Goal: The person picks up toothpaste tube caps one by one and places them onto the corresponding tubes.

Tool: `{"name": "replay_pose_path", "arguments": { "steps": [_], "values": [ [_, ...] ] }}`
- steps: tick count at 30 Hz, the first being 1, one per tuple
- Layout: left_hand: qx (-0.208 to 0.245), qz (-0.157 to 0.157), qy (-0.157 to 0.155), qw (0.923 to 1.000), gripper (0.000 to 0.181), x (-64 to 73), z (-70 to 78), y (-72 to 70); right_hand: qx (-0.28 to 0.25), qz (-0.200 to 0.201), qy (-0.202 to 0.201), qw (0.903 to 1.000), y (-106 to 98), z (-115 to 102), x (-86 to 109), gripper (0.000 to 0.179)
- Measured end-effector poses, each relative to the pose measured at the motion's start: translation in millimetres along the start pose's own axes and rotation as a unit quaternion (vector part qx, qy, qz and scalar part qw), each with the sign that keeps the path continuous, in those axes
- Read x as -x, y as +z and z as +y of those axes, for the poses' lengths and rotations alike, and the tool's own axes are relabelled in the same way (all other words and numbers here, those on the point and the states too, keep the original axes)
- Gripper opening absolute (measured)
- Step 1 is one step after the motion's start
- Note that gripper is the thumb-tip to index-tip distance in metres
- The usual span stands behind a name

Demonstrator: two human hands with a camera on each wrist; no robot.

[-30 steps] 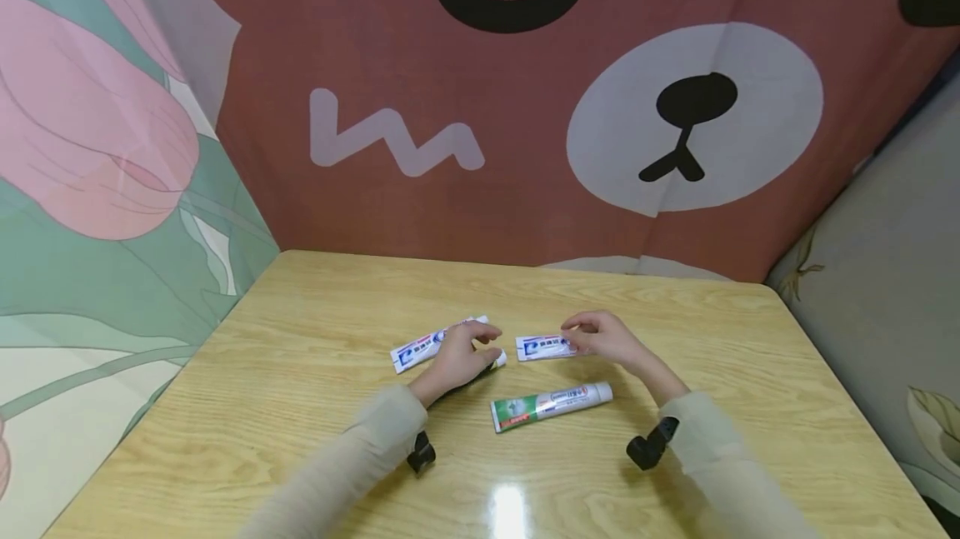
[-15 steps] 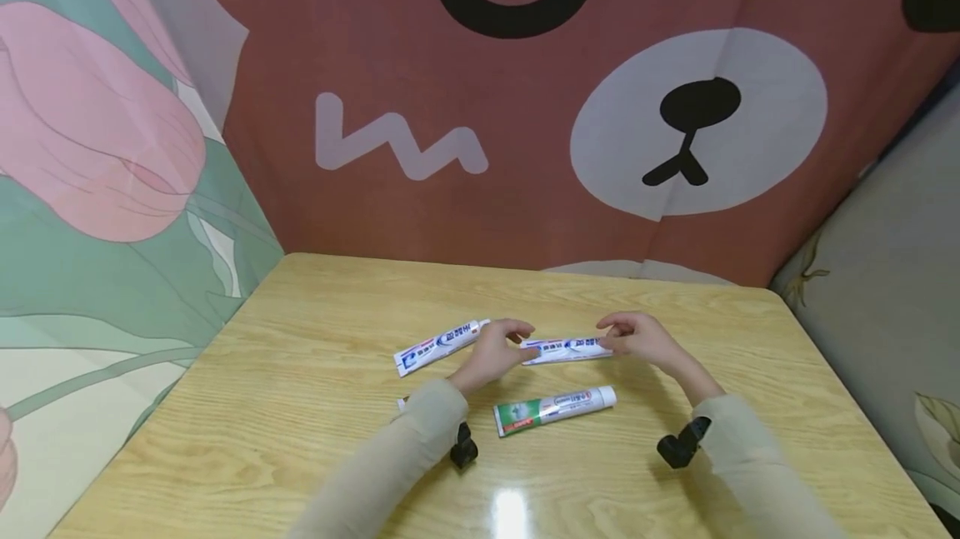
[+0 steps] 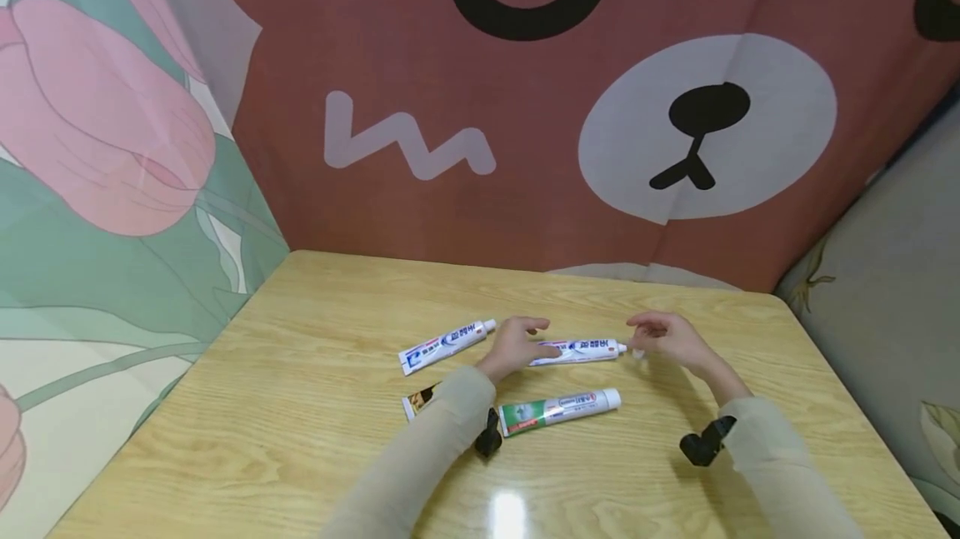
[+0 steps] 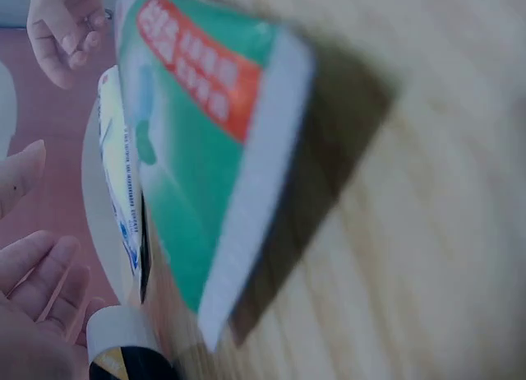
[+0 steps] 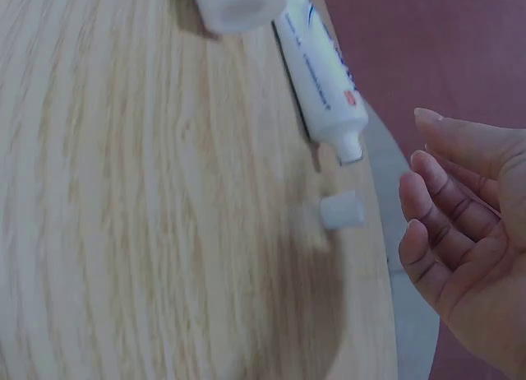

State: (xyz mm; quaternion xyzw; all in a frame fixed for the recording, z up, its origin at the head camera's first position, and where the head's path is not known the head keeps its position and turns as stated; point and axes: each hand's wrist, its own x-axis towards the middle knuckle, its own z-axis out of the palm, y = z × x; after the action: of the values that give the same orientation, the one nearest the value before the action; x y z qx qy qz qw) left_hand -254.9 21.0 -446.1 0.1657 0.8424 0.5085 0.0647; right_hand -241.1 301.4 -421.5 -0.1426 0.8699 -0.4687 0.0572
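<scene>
A white-and-blue toothpaste tube (image 3: pixel 585 351) lies at the middle of the table, its narrow nozzle bare and pointing right. My left hand (image 3: pixel 517 345) is over its flat end, fingers loosely bent and spread; the thumb overlaps the tube in the head view. A small white cap (image 5: pixel 342 210) is just beyond the nozzle, apart from it. Close by, my right hand (image 5: pixel 472 224) has its fingers loosely curved around nothing. Nearer the front lies a green-and-white toothpaste tube (image 3: pixel 558 411). My left sleeve hides most of a black-and-yellow tube (image 3: pixel 420 400).
A second white-and-blue toothpaste tube (image 3: pixel 447 346) lies slanted to the left of my left hand. The wooden table (image 3: pixel 315 314) ends at a back wall hung with a bear-print cloth (image 3: pixel 525 106). A flowered cloth (image 3: pixel 112 147) hangs on the left.
Both hands have moved right, the left one from beside the slanted tube to the middle tube. The right hand has drawn away from the middle tube's end, and the cap is now off it.
</scene>
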Motion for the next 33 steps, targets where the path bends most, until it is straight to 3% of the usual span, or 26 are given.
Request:
{"name": "replay_pose_path", "arguments": {
  "steps": [8,15,25,33],
  "values": [
    [-0.022,-0.013,0.001,0.9997,0.046,-12.6,-2.1,11.8,0.047,0.023,0.021,0.9984,-6.4,8.7,3.9,0.043],
    [-0.065,-0.031,-0.005,0.9974,0.049,-16.9,4.8,13.6,0.061,0.002,0.039,0.9973,-11.0,22.8,3.7,0.050],
    [-0.068,-0.035,-0.001,0.9971,0.045,-20.8,4.2,17.5,0.077,-0.010,0.037,0.9963,-7.5,32.1,4.1,0.048],
    [-0.120,-0.016,0.022,0.9924,0.044,-20.2,-1.1,23.3,0.078,-0.015,0.039,0.9961,-5.1,33.5,3.0,0.044]
  ]
}}
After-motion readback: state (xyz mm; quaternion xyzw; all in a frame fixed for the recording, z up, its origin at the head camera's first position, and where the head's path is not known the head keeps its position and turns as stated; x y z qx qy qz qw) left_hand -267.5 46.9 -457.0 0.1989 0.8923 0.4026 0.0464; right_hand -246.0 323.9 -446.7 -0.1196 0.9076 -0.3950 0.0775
